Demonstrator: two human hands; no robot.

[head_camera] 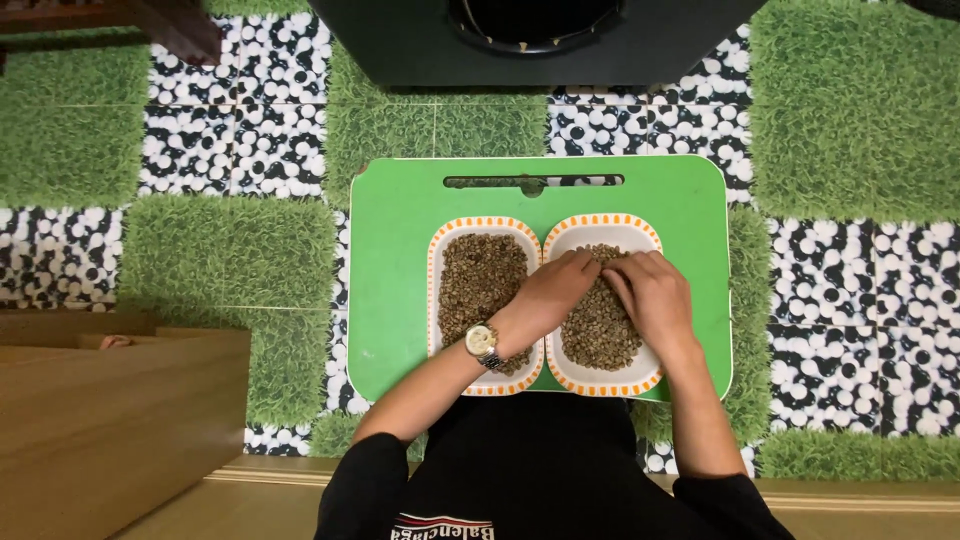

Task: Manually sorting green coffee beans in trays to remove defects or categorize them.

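Observation:
Two white oblong bowls with orange-dashed rims stand side by side on a green tray (400, 300). The left bowl (437, 250) is filled with small brown-green beans. The right bowl (640, 232) holds a pile of the same beans (600, 335). My left hand (553, 292), with a gold wristwatch (482, 343) on its wrist, reaches across the left bowl and rests its fingers on the beans in the right bowl. My right hand (652, 290) lies on that same pile, fingers curled into the beans, fingertips close to those of the left hand.
The tray sits on a floor of green grass-like squares (230, 250) and black-and-white pebble tiles (860, 330). A dark object with a round opening (530, 40) stands beyond the tray. A wooden box (110, 420) is at the left.

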